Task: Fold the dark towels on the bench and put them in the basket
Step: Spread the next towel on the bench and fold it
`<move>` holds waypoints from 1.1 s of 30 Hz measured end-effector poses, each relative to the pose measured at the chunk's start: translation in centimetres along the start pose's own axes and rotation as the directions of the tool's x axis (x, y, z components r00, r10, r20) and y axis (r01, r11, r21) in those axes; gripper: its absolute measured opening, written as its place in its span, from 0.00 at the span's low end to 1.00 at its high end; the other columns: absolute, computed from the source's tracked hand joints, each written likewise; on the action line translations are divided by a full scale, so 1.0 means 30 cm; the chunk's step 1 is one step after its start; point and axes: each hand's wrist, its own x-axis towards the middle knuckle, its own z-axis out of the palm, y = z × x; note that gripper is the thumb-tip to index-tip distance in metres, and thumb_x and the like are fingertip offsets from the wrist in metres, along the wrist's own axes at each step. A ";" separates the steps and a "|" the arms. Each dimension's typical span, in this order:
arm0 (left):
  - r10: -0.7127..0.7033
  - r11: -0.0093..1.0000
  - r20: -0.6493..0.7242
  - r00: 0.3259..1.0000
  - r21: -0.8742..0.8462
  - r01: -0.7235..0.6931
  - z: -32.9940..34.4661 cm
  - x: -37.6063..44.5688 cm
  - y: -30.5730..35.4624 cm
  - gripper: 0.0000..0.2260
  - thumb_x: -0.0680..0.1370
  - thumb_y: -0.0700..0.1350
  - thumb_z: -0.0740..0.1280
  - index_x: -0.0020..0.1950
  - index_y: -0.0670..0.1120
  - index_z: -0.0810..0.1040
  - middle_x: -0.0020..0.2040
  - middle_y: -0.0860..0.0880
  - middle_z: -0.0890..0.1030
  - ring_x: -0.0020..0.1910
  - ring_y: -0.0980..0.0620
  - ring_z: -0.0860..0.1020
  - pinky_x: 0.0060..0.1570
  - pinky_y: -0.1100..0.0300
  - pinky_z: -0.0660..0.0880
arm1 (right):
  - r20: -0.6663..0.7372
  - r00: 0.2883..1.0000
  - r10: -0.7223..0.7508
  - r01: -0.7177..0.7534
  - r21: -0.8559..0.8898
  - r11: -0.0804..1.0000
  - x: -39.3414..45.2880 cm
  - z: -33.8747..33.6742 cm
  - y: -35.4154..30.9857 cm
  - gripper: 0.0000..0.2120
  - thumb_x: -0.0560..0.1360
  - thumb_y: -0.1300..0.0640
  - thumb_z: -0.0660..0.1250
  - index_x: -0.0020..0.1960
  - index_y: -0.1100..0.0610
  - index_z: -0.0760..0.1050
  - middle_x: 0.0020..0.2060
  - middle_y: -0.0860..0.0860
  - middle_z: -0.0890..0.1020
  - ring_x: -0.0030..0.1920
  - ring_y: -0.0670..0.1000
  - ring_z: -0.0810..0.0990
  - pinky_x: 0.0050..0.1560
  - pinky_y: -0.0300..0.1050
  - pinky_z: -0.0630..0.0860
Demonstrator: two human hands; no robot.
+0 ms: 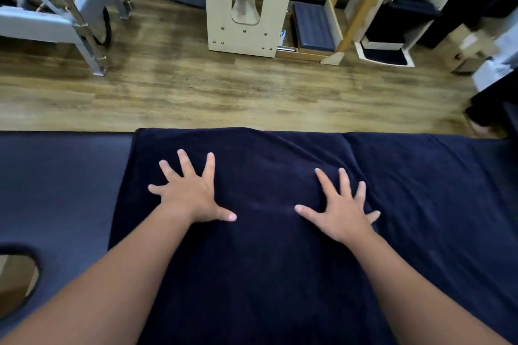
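- Dark towel: navy terry, spread flat across the middle of the worktop, its far edge reaching the worktop's rim at 12 o'clock. It lies open, I judge, so that I can smooth it before the first fold.
- Left hand: palm down on the towel at about 10 o'clock from its centre; fingers straight and fanned wide, gripping nothing. The spread likely serves to press creases outward.
- Right hand: palm down at about 2 o'clock from the towel's centre, apart from the left; fingers likewise splayed flat, holding nothing.
- Second dark towel: lies at 3 o'clock, just beside the first, their edges meeting along a seam; apparently waiting its turn.
- Face opening: cut-out in the worktop at 8 o'clock, clear of the towel.
- Basket: not in view; I cannot tell where it stands.
- Wooden floor: beyond the worktop at 12 o'clock, carrying a pale wooden stand.
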 end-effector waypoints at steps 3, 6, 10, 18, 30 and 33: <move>-0.078 0.996 0.009 0.997 -0.031 0.078 -0.003 -0.017 0.015 0.65 0.61 0.75 0.74 0.75 0.64 0.25 0.77 0.42 0.24 0.77 0.29 0.32 0.69 0.23 0.51 | 0.022 0.986 0.165 -0.166 0.092 0.982 -0.024 -0.031 0.166 0.49 0.61 0.17 0.61 0.74 0.23 0.38 0.79 0.41 0.33 0.79 0.59 0.31 0.68 0.82 0.46; -0.134 0.989 -0.080 0.988 0.056 0.139 -0.001 -0.100 0.135 0.55 0.72 0.64 0.73 0.80 0.58 0.32 0.80 0.38 0.33 0.79 0.30 0.40 0.69 0.23 0.53 | 0.020 0.981 0.194 -0.195 0.116 0.974 -0.082 -0.031 0.349 0.47 0.63 0.16 0.58 0.74 0.23 0.37 0.79 0.38 0.33 0.79 0.57 0.33 0.67 0.83 0.46; 0.157 0.934 -0.272 0.949 0.355 -0.053 0.206 -0.307 0.338 0.37 0.80 0.47 0.64 0.82 0.44 0.45 0.80 0.33 0.46 0.76 0.31 0.56 0.66 0.35 0.67 | 0.005 0.994 0.106 -0.106 0.072 0.992 -0.121 -0.032 0.567 0.44 0.67 0.18 0.56 0.73 0.24 0.34 0.78 0.36 0.34 0.79 0.54 0.32 0.66 0.84 0.48; 0.081 0.979 -0.270 0.959 0.204 -0.025 0.645 -0.671 0.483 0.40 0.77 0.40 0.61 0.83 0.44 0.41 0.82 0.40 0.39 0.81 0.36 0.43 0.73 0.31 0.57 | 0.100 0.992 -0.082 0.088 -0.063 0.994 -0.302 0.030 0.820 0.44 0.70 0.20 0.50 0.73 0.28 0.27 0.77 0.42 0.26 0.78 0.57 0.28 0.68 0.82 0.45; 0.176 0.984 -0.194 0.965 0.033 -0.173 0.799 -0.988 0.442 0.29 0.83 0.52 0.57 0.83 0.54 0.53 0.84 0.49 0.44 0.82 0.45 0.43 0.76 0.37 0.53 | 0.127 0.943 -0.308 0.323 -0.129 0.938 -0.615 0.161 0.961 0.38 0.75 0.26 0.54 0.73 0.26 0.31 0.78 0.43 0.29 0.78 0.60 0.29 0.70 0.79 0.46; 0.272 0.962 -0.281 0.920 0.077 -0.261 0.841 -1.019 0.384 0.26 0.77 0.56 0.68 0.74 0.50 0.71 0.76 0.46 0.67 0.75 0.42 0.67 0.68 0.39 0.70 | 0.144 0.936 -0.321 0.343 -0.164 0.925 -0.703 0.208 1.010 0.40 0.77 0.29 0.56 0.76 0.31 0.30 0.78 0.43 0.28 0.78 0.58 0.28 0.71 0.78 0.47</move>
